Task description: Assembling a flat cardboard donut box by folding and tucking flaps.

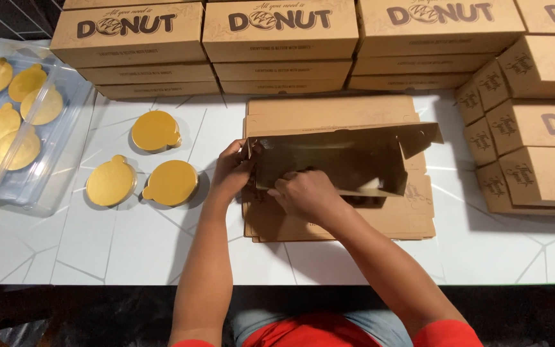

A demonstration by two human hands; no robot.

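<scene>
Folding a brown cardboard box (342,157) into shape, a person works at a white table (130,250), seen from above. The half-formed box sits at the table's middle on a stack of flat box blanks (380,222), its long axis running left to right and its dark inside turned toward the person; one end flap juts out to the upper right. The left hand (231,172) grips the box's left end, fingers curled round the edge. The right hand (302,193) presses on the near wall, fingers bent over its lower rim. Three round gold cake boards (155,130) lie to the left, near a clear plastic tray (65,138) holding more. Finished boxes (277,45) stand stacked along the far edge and right side.
</scene>
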